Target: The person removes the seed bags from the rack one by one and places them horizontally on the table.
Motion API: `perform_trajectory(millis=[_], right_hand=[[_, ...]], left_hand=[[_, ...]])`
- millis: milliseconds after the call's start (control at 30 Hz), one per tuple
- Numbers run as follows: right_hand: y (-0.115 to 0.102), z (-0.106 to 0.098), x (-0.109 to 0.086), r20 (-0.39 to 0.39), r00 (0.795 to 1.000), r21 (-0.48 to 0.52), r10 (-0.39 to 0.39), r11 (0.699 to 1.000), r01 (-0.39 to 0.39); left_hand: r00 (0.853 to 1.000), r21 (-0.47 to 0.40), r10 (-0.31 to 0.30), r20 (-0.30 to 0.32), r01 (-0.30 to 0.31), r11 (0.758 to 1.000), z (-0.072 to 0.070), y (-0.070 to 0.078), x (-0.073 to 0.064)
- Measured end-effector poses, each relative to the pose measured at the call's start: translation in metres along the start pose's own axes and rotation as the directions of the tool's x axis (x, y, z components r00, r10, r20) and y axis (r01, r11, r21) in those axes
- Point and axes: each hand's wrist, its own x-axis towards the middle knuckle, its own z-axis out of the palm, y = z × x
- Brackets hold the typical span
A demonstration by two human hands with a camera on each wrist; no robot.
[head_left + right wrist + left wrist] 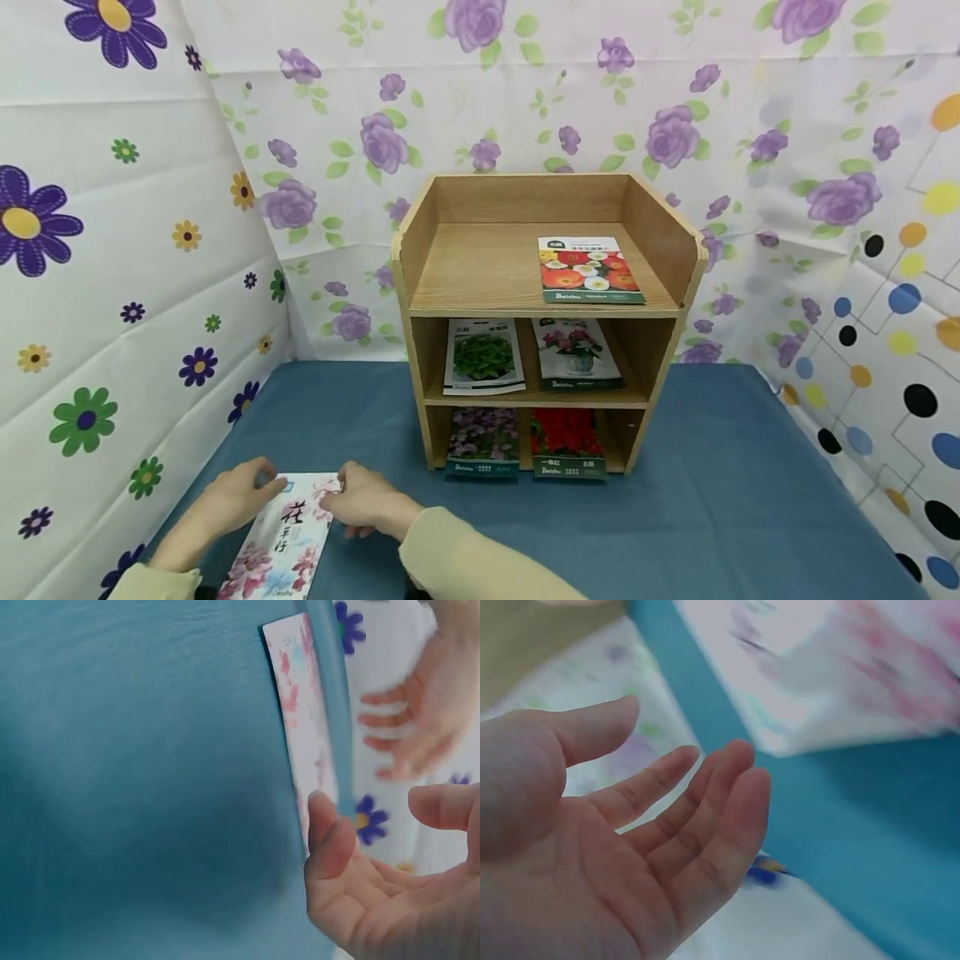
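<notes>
A white seed packet (285,533) with pink blossoms lies on the blue cloth at the front left. In the head view my left hand (232,504) is at its upper left edge, the thumb over the border. My right hand (375,500) is at its upper right corner. The left wrist view shows my left hand (652,832) with loosely bent fingers and nothing in the palm, the packet (840,667) beyond them. In the right wrist view the thumb and fingers of my right hand (382,892) stand apart, fingertips beside the packet (300,712).
A wooden shelf (427,258) stands at the back centre. A packet with red and white flowers (588,271) lies on top. A green-leaf packet (483,357) and a pink-flower packet (577,354) are in the middle row; purple (483,442) and red (567,442) ones sit below.
</notes>
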Motion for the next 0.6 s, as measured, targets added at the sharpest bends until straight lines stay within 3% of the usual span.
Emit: perform_trajectory(millis=[133,333,467,600], right_hand=[[-0.006,-0.033,-0.027,0.077,0.994,-0.175,-0.082,0.98,0.094],[-0.013,-0.079,-0.069,0.151,0.975,-0.408,-0.161,0.888,0.21],[-0.019,-0.104,-0.097,0.177,0.969,-0.491,-0.173,0.838,0.239],[-0.03,-0.13,-0.123,0.181,0.969,-0.539,-0.166,0.808,0.239]], left_hand=[[0.994,-0.041,0.109,-0.016,-0.11,0.993,-0.007,0.052,-0.008],[0.973,-0.094,0.231,0.005,-0.23,0.969,-0.02,0.117,-0.017],[0.952,-0.095,0.307,0.011,-0.305,0.948,-0.026,0.151,-0.021],[0.92,-0.091,0.391,0.028,-0.387,0.917,-0.034,0.182,-0.025]])
